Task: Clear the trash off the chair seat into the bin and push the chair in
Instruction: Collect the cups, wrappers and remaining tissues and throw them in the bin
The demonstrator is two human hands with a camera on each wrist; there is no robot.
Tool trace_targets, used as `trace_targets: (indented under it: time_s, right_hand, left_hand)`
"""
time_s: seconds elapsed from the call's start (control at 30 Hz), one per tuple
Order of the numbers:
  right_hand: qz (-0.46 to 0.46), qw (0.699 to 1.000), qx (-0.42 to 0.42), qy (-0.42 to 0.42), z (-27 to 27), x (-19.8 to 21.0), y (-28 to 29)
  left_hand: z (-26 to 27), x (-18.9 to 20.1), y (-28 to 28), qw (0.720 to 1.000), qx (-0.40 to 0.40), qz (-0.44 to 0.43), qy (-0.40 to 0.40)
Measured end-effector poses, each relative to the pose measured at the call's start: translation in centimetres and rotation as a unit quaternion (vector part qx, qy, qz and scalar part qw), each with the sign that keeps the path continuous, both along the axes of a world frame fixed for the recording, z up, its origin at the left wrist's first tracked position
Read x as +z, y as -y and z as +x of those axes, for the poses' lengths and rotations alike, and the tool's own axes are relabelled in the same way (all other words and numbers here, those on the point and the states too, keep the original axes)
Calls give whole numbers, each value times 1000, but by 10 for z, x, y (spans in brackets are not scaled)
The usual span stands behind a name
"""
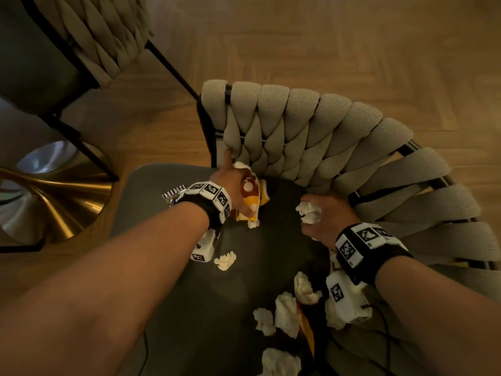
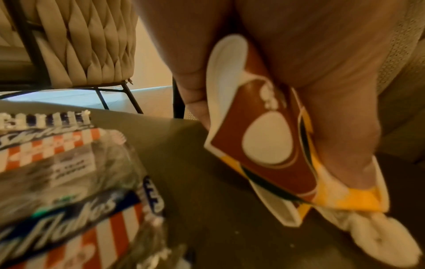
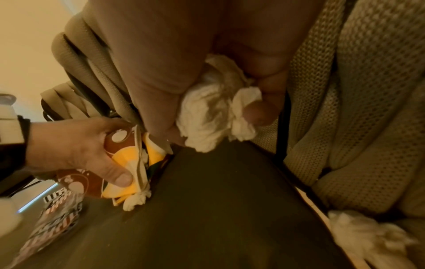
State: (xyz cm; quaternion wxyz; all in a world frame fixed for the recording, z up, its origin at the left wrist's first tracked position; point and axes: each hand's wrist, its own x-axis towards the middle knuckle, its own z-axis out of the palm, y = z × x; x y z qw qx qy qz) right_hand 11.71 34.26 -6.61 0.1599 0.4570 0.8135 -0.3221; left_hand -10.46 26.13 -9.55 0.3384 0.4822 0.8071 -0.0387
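Observation:
The dark chair seat carries several crumpled white tissues and wrappers. My left hand grips a brown, yellow and white paper wrapper at the back of the seat, against the woven backrest; a tissue scrap sits behind the wrapper. My right hand is closed around a wadded white tissue near the backrest on the right. A clear striped snack bag lies on the seat's left side, under my left wrist. No bin is in view.
A second woven chair stands at the upper left. A gold pedestal table base sits on the wooden floor left of the seat. More tissues and an orange wrapper lie near the seat's front right.

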Motion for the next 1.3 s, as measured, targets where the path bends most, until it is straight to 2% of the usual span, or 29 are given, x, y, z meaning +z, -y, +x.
trace_targets:
  time_s: [0.13,0.3,0.4,0.53,0.67,0.83,0.97,1.07,1.2,1.3]
  right_hand:
    - [3,1000,-14,-9,7,-4,-3]
    - [-15,1000,-21,-4,9,-6,0]
    - [-20,1000,-24,-3,9,-3,3]
    - [-18,1000,-17,8,7,5,11]
    - [-14,999,-9,32,4,17,25]
    - [-30,998,20,60,5,40,55]
    - [-47,996,39,66,2,64,82]
    - [-53,994,71,58,-18,92,107]
    - [-46,991,124,25,-67,144,158]
    - [-53,984,172,-4,-106,177,215]
  left_hand:
    - [6,-11,5,999,8,34,-16]
    - [5,-6,-4,999,24,10,19]
    - [7,-4,-3,998,37,38,33]
    - [14,10,12,989,61,116,61]
    - [16,37,45,983,93,137,81]
    - [12,69,111,984,114,89,102]
    - [10,95,177,966,196,104,130]
    - [2,128,240,944,270,122,142]
    - [-16,172,344,911,377,132,107]
    - [-26,196,429,873,464,127,84]
